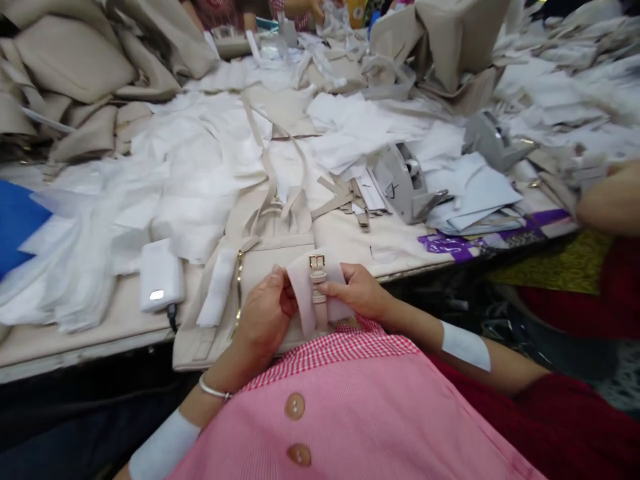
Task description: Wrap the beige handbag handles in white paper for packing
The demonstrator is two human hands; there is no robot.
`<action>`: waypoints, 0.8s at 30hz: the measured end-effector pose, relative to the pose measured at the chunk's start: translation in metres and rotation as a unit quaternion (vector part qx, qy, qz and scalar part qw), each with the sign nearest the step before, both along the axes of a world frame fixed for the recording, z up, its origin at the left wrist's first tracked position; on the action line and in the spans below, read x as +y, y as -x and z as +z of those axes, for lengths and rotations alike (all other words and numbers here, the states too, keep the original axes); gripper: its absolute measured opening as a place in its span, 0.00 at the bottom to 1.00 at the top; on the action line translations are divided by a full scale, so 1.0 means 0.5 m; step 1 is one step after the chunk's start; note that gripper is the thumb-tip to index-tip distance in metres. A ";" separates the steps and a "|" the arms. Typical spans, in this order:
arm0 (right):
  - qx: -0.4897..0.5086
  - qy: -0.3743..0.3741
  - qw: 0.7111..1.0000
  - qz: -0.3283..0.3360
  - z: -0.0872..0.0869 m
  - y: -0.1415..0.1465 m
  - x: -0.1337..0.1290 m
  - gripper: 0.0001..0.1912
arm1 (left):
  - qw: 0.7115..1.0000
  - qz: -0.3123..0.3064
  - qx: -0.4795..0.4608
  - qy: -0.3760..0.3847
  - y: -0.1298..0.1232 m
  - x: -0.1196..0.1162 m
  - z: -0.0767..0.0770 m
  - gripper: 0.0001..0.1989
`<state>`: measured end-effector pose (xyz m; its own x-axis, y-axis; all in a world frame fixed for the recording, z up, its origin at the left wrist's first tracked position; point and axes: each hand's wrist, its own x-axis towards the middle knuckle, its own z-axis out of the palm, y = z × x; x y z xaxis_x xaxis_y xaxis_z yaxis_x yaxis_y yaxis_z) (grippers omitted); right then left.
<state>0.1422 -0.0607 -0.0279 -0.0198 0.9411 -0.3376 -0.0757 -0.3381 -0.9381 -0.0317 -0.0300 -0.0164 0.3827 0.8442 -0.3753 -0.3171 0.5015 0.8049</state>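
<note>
Head view: both forearms reach in from the near edge, elbows out, meeting over a beige bag [267, 257] at the front of the bench [350, 243]. A strap [320, 312] with a gold buckle [317, 261] stands between the hands, over the bag's near part, with a pale sheet [301, 283] behind it. The right hand [365, 291] comes from the side, its thumb laid across the strap below the buckle and its fingers closed behind the sheet, pinching both. The left hand [264, 313] angles upward, thumb raised, fingers curled in at the sheet's left edge; whether they grip it, I cannot tell. A bracelet [216, 391] rings the left wrist. Left of the bag lies a white device [161, 275].
</note>
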 end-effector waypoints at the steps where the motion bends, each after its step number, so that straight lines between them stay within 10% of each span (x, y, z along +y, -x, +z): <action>1: -0.007 -0.003 1.000 -0.005 0.000 -0.001 -0.002 0.12 | 1.000 -0.009 -0.007 0.011 -0.002 0.000 -0.002 0.21; 24: -0.158 -0.065 0.985 -0.012 0.013 0.030 -0.023 0.12 | 0.962 -0.084 0.210 -0.152 0.008 -0.017 0.031 0.20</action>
<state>0.1272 -0.0722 -0.0214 0.0887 0.9755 -0.2011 0.2199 -0.2161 -0.9513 -0.0356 -0.0387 -0.0010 0.3917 0.8788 -0.2725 0.1325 0.2392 0.9619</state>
